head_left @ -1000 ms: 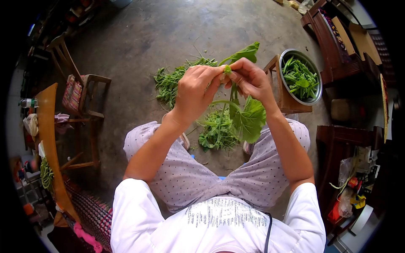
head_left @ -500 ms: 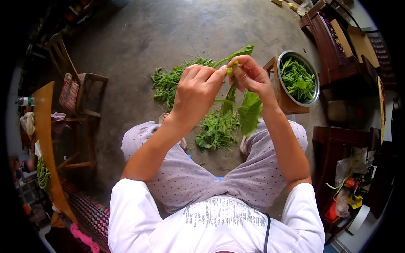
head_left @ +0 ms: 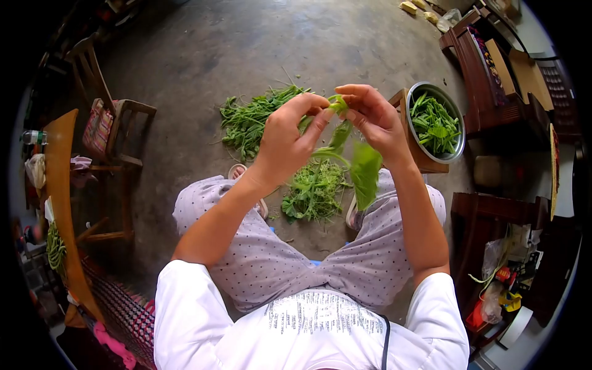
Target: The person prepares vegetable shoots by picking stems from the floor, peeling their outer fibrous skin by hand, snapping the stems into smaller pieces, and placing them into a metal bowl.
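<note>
My left hand (head_left: 290, 135) pinches a green leafy stem (head_left: 337, 106) between thumb and fingers. On the stem's other side, my right hand (head_left: 374, 123) also grips it with thumb and forefinger, the fingertips of both hands close together. A large green leaf (head_left: 365, 174) hangs below my right hand. Beyond my left hand lies a heap of leafy greens (head_left: 253, 120) on the floor. A second pile of greens and tendrils (head_left: 316, 188) sits between my feet, under the hanging leaf.
A metal bowl (head_left: 460, 145) of cut greens stands on a wooden stool (head_left: 425, 161) at the right. To the left are a wooden chair (head_left: 123, 117) and a wooden table edge (head_left: 65, 185). Dark wooden furniture (head_left: 487, 206) stands at the far right.
The hanging leaf has turned and now looks narrower. Both hands stay at the stem, with my left fingers shifted slightly. The whole view has tilted a little.
</note>
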